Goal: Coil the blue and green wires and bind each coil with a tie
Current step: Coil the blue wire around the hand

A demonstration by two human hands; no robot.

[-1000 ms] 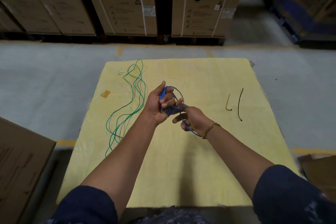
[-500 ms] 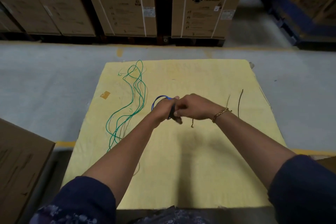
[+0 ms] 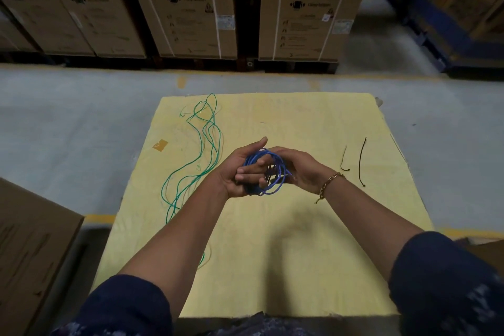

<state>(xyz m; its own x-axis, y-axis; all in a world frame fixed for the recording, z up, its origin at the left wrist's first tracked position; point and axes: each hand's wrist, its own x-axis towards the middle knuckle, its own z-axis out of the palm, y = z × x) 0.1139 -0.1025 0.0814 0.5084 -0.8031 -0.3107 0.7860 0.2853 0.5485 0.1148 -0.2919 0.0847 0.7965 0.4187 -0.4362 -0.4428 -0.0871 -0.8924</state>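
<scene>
Both hands are meeting above the middle of the yellow counter (image 3: 272,254), working the blue wire (image 3: 268,172), which is gathered into a bundle of several loops held between them. The left hand (image 3: 240,169) is lying palm up with its fingers (image 3: 252,170) passing through and curling around the loops, thumb pointing away from the person. The right hand (image 3: 298,169) is cupping the far right side of the coil, its fingers closing on the strands from behind, though the fingertips themselves are hidden by the wire. A gold bracelet (image 3: 328,183) is hanging on the right wrist.

The green wire (image 3: 203,144) is lying loose and uncoiled on the left part of the counter, trailing in long bends from the far edge toward the left forearm. Two black cable ties (image 3: 362,161) are lying side by side on the right part of the counter, well apart from the hands. Cardboard washing machine boxes (image 3: 188,5) are standing in a row on the floor beyond the counter.
</scene>
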